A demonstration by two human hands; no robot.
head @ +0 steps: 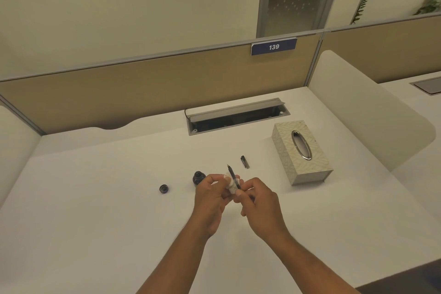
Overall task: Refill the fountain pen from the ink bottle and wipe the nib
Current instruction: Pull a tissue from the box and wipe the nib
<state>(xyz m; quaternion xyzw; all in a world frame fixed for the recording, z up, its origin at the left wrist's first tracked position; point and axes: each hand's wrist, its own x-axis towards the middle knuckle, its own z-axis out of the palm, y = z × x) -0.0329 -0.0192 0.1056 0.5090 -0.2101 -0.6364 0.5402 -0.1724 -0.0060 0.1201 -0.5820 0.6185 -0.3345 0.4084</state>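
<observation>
left hand (210, 196) grips tissue (231, 185) | right hand (260, 200) pinches pen (232, 175), nib (228, 166) up, barrel end hidden by fingers (239, 194) | bottle (198, 176) half behind left hand | nib detail too small

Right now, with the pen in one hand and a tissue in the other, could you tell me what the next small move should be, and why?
Probably slide the tissue in the left hand up the pen to its nib and wipe. The right hand pinches the pen's lower end, the tissue sits at the barrel, and the nib stands bare above it.
</observation>
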